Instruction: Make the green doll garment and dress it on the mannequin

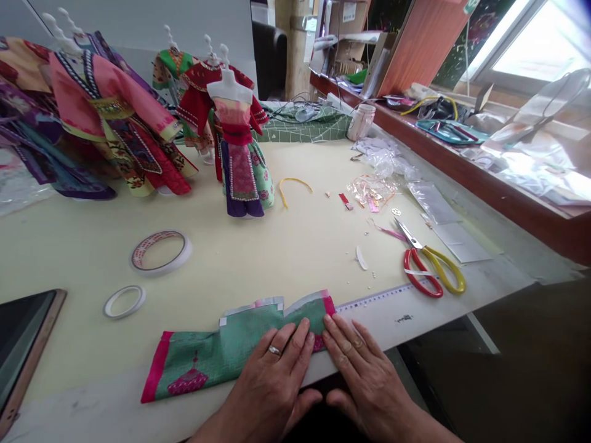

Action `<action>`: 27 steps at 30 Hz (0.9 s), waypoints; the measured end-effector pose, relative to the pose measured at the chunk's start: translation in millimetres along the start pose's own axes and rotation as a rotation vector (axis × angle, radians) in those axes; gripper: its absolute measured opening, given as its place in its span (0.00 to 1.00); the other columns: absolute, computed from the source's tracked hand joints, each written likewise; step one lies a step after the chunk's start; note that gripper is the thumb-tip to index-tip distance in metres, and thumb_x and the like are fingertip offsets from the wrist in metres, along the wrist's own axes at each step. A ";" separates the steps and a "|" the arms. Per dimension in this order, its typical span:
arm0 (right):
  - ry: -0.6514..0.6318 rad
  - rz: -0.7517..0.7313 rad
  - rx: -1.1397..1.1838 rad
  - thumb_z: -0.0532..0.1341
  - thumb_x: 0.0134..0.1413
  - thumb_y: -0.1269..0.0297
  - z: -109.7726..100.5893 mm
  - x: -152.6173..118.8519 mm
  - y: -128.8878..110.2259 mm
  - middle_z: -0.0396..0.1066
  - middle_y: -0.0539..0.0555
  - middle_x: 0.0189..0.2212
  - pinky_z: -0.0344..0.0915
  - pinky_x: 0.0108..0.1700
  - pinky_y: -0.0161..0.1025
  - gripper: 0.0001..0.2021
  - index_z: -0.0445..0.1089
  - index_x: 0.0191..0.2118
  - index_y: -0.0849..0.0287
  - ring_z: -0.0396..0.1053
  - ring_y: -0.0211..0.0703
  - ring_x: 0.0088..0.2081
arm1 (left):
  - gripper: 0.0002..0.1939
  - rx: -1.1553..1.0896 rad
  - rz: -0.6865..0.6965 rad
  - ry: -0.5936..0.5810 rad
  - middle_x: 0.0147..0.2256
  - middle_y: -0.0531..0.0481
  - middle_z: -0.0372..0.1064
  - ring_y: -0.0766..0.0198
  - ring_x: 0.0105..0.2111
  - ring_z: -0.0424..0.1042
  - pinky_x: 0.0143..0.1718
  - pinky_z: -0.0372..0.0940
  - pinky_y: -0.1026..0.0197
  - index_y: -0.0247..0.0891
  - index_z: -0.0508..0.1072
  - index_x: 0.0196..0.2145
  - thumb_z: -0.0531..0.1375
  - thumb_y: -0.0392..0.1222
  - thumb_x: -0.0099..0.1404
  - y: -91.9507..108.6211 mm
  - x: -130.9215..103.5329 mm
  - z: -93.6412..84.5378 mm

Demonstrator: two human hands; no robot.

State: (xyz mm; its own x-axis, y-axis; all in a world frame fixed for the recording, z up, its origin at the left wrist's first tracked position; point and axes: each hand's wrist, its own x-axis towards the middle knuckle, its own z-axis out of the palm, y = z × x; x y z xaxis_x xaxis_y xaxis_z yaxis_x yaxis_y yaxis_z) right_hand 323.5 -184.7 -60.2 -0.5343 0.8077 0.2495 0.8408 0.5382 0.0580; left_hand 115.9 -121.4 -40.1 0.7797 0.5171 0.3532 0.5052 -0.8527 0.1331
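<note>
A piece of green fabric (249, 329) with pink end bands and a magenta pattern lies flat along the table's front edge. Pale strips, perhaps tape, run along parts of its upper edge. My left hand (277, 375), with a ring on one finger, rests on the fabric with fingers stretched out. My right hand (364, 369) lies flat at the fabric's right end, its fingertips by the pink band. Both thumbs are below the table edge. A ruler strip (373, 300) extends rightward from behind the fabric.
Red-and-yellow-handled scissors (427, 261) lie at right, near clear plastic bags and small scraps. Two tape rolls (160, 252) and a phone (28, 344) are at left. Dressed doll forms (237, 141) stand at the back. A cluttered wooden ledge (484, 160) borders the right side.
</note>
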 end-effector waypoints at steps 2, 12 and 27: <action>0.018 0.017 0.012 0.52 0.57 0.50 -2.9 -3.9 4.7 0.53 0.65 0.60 0.55 0.58 0.53 0.32 0.55 0.59 0.72 0.48 0.57 0.62 | 0.25 0.002 0.000 -0.013 0.53 0.44 0.65 0.55 0.49 0.65 0.48 0.60 0.55 0.33 0.67 0.52 0.55 0.53 0.62 0.3 -0.1 0.2; 0.107 0.080 0.106 0.53 0.58 0.62 -12.0 20.1 5.5 0.58 0.64 0.58 0.59 0.57 0.53 0.22 0.61 0.55 0.70 0.52 0.53 0.61 | 0.24 -0.033 -0.028 0.015 0.51 0.44 0.68 0.54 0.47 0.66 0.47 0.61 0.53 0.32 0.70 0.49 0.57 0.51 0.61 1.4 0.8 3.7; 0.188 0.154 0.152 0.55 0.56 0.67 -8.3 24.3 3.0 0.65 0.64 0.53 0.61 0.55 0.54 0.18 0.66 0.51 0.70 0.59 0.53 0.56 | 0.21 -0.030 -0.001 -0.008 0.50 0.43 0.68 0.54 0.47 0.65 0.48 0.55 0.51 0.35 0.70 0.48 0.56 0.50 0.62 -1.5 5.8 0.8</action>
State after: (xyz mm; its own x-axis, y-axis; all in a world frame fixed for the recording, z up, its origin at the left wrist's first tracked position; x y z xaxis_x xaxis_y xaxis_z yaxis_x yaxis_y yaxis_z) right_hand 313.8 -165.4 -45.9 -0.3638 0.8313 0.4202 0.8803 0.4543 -0.1367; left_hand 120.0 -117.1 -38.9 0.7823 0.5182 0.3455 0.4947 -0.8540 0.1608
